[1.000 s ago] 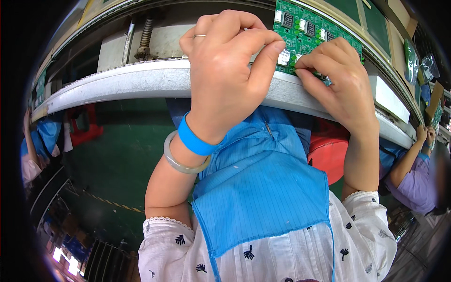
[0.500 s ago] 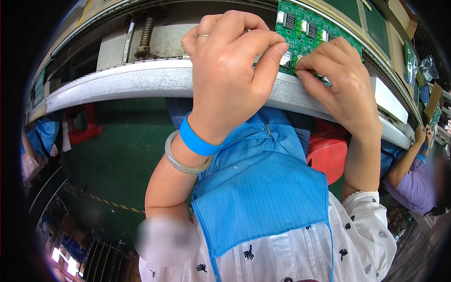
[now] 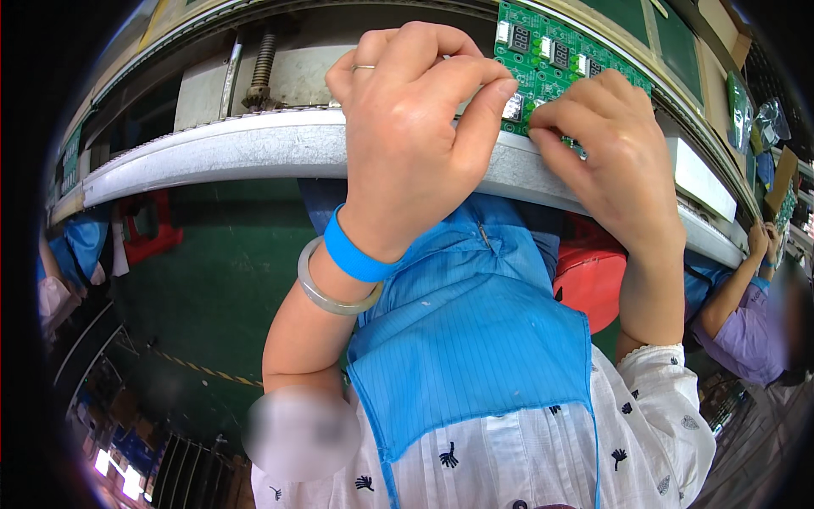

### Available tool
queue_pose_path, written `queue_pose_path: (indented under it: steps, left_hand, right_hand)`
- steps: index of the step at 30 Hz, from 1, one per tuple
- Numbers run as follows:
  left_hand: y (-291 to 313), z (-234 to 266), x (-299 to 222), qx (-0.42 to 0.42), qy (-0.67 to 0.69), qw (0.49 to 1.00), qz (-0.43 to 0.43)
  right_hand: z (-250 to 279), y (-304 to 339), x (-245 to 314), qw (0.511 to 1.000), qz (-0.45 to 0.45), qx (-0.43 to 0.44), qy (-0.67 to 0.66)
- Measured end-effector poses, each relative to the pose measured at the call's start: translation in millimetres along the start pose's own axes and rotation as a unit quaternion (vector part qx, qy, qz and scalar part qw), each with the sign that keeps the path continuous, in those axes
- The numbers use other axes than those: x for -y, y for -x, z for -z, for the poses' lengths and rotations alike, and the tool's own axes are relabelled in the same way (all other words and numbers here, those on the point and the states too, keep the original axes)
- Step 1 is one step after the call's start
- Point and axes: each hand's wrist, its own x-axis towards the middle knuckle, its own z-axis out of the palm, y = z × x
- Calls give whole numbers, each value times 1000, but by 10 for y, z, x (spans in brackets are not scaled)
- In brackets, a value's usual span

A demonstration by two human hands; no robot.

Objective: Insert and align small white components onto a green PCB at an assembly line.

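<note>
A green circuit board [image 3: 527, 73] lies on the line at the top of the view. It carries several black digit displays [image 3: 520, 37] and white connectors [image 3: 504, 32]. My left hand [image 3: 415, 127] is closed at the board's left edge, thumb tip against forefinger; whatever it pinches is hidden. Over the board's near edge, my right hand [image 3: 609, 148] is also closed, thumb and forefinger pinched together beside a small green part. I cannot make out what lies between those fingertips. The right hand covers part of the board.
A silver metal rail [image 3: 229, 153] runs between me and the board. Behind it stands a threaded rod with a spring [image 3: 264, 68]. Below the rail is a red stool [image 3: 591, 288]. A co-worker's hands [image 3: 763, 241] are at the far right, and a white box [image 3: 702, 180] sits nearer.
The right hand has shifted very slightly left, still pinched over the board's near edge. The board appears a few pixels further left. My left hand is almost still.
</note>
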Motion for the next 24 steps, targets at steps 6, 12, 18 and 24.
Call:
queue_pose_path:
  steps: [6, 12, 18, 24]
  left_hand:
    - [2, 32, 1, 4, -3, 1000, 4]
    - [-240, 177, 43, 81, 55, 995, 29]
    - [-1109, 192, 180, 85, -43, 995, 8]
    - [-2012, -310, 506, 107, -123, 985, 53]
  right_hand:
    - [49, -35, -14, 1000, 14, 6, -3]
    - [356, -213, -464, 993, -70, -73, -63]
    - [475, -985, -989, 983, -115, -99, -105]
    - [353, -1823, -1410, 994, -4, -102, -27]
